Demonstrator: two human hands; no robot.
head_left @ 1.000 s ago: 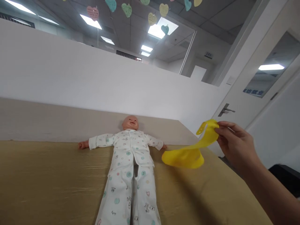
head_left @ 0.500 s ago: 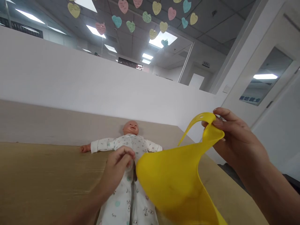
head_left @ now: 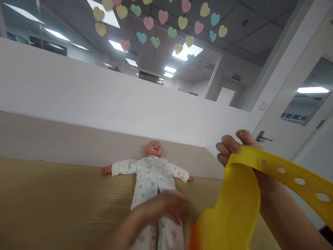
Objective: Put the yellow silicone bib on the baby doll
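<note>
A yellow silicone baby bib [head_left: 231, 205], its strap pierced with a row of round holes, hangs at the lower right. My right hand [head_left: 231, 147] is closed on it near the neck end, and the strap curves away to the right. Some orange shows along the bib's lower left edge. My left hand [head_left: 171, 206], smeared by motion, passes over the legs of a baby doll [head_left: 154, 173] just left of the bib; its fingers cannot be read. The doll lies face up in a white patterned suit, arms spread.
Under the doll is a tan padded surface [head_left: 65, 201], with a beige raised pad [head_left: 78, 142] behind it. A white wall [head_left: 117, 100] with glass above, dotted with paper hearts, rises beyond. A door with a handle [head_left: 264, 137] stands on the right.
The bib has turned and moved right and down, bringing its holed strap into plain sight. My left hand has shifted right and lower, from beside the bib's edge. The view has tilted slightly.
</note>
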